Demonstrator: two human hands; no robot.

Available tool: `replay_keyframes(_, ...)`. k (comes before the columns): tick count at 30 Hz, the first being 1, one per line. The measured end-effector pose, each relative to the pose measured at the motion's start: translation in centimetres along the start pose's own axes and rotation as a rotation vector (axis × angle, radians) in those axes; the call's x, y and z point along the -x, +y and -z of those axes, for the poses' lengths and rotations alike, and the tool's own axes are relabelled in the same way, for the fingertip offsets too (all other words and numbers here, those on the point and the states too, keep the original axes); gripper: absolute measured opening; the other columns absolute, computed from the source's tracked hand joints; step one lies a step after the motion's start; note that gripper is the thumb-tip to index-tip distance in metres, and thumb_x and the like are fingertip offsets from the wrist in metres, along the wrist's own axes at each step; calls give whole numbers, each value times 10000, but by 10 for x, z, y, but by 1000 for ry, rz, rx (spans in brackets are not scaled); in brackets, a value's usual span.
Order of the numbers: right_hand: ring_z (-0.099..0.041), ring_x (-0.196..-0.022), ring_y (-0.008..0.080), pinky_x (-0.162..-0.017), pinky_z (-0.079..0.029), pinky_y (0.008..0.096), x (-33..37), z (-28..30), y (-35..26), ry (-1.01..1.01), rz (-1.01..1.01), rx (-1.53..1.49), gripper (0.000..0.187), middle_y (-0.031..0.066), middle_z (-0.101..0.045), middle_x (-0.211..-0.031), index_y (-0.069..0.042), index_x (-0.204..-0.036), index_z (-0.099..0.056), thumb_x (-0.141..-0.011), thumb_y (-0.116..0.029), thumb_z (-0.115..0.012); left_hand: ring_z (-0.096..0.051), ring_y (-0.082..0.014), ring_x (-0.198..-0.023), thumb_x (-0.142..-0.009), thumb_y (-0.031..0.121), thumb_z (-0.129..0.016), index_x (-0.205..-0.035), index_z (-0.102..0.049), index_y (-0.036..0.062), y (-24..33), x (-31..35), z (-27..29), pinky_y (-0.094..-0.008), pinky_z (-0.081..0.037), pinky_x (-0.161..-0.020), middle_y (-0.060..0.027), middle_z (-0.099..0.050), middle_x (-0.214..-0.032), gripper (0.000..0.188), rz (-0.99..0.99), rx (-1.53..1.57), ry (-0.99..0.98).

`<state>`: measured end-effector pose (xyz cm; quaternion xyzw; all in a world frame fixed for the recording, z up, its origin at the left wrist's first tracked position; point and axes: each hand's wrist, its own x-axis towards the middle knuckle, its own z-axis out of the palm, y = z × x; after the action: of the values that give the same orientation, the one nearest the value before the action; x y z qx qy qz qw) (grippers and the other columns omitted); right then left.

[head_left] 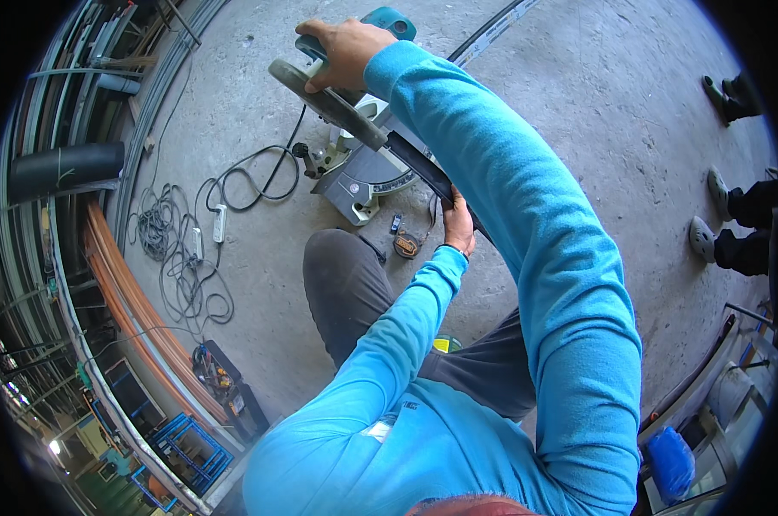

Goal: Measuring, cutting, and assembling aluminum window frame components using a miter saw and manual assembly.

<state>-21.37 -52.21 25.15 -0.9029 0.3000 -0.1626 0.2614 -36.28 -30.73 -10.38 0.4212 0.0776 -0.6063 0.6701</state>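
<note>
A mitre saw stands on the concrete floor in front of me, with a grey base (353, 187), a teal motor body (391, 21) and a grey blade guard (327, 101). My right hand (348, 55) is closed round the handle at the top of the saw, its arm stretched far forward. Lower down, my left hand (459, 227) grips a long dark bar (418, 163). That bar reaches across to the saw's base under the guard; its rear end is hidden behind my right sleeve. The blade cannot be seen.
By my knee lie a round tape-measure-like item (406, 245) and a small dark object (396, 224). Left are a coiled cable (159, 225), a power strip (220, 222), orange pipes (140, 301) and a toolbox (224, 378). Other people's feet (704, 239) stand at right.
</note>
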Motion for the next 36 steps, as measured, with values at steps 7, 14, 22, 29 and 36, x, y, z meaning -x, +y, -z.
replay_keyframes(7,-754,-1096,390,-958,-627,459,6,1,0,10,-5,-20,878,202,-741,-1257,-261,-1554,-492,-802,-480,-888,-488,-258,-1414,-1090,599,-489,-1608,-335,44,0,-2,1,-391,-397,-1197,-139,-470,-1591,775,-29,-33,-37)
replay_keyframes(14,-759,-1093,343,-909,-636,437,7,0,-1,-5,-34,15,899,143,-755,-1261,-269,-1577,-472,-814,-491,-894,-488,-262,-1419,-1087,609,-486,-1610,-328,42,-1,-1,1,-391,-401,-1195,-141,-470,-1593,787,-15,-80,15)
replay_keyframes(22,-760,-1089,368,-956,-634,448,10,-3,3,21,3,-30,871,186,-748,-1250,-259,-1552,-489,-809,-472,-891,-508,-259,-1393,-1086,614,-486,-1585,-367,34,2,6,-5,-385,-416,-1179,-141,-500,-1563,774,-28,-142,38)
replay_keyframes(29,-762,-1079,369,-941,-635,453,13,-4,4,7,-17,-26,882,181,-751,-1245,-262,-1559,-475,-809,-469,-890,-514,-258,-1386,-1090,608,-482,-1576,-384,31,5,11,-10,-380,-429,-1167,-140,-507,-1557,760,-45,-162,12)
replay_keyframes(36,-755,-1101,358,-928,-631,443,19,0,4,-12,-29,-27,875,160,-751,-1264,-264,-1559,-491,-815,-495,-889,-515,-258,-1386,-1093,603,-480,-1572,-395,28,5,14,-11,-378,-433,-1162,-139,-509,-1558,754,-60,-183,7)
